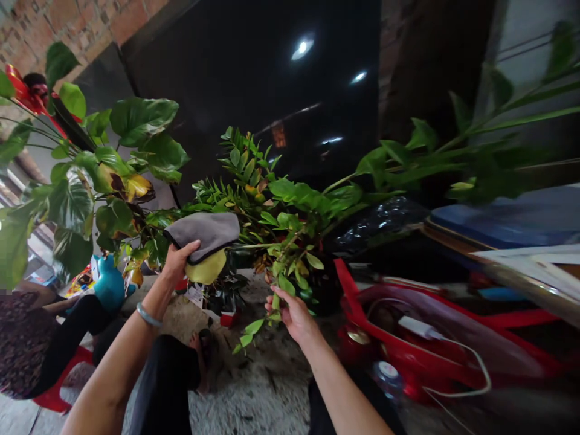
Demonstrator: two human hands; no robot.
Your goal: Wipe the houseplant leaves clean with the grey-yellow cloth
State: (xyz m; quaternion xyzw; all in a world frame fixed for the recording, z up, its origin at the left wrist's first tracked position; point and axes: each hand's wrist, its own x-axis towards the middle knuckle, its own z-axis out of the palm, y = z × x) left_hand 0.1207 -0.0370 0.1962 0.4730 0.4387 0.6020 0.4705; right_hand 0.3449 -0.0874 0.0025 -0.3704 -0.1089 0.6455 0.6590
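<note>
A grey cloth [209,232] with dark edging is gripped in my left hand [178,263], thumb on top. Below its edge shows a yellow part [207,269], apparently the cloth's other side. The wrist of that arm wears a pale bangle [148,315]. My right hand [294,315] has its fingers closed round a leafy plant stem [276,299], whose tip droops to the lower left. Behind both hands stands a bushy green potted plant [290,205]; its pot is mostly hidden.
Large-leaved plants [113,163] with some yellowed leaves rise at left, near a seated person [27,344] and a teal toy-like object [109,281]. On the right are a red plastic chair [408,338], a white cable [484,368] and a table [534,284]. A dark glossy panel [254,72] stands behind.
</note>
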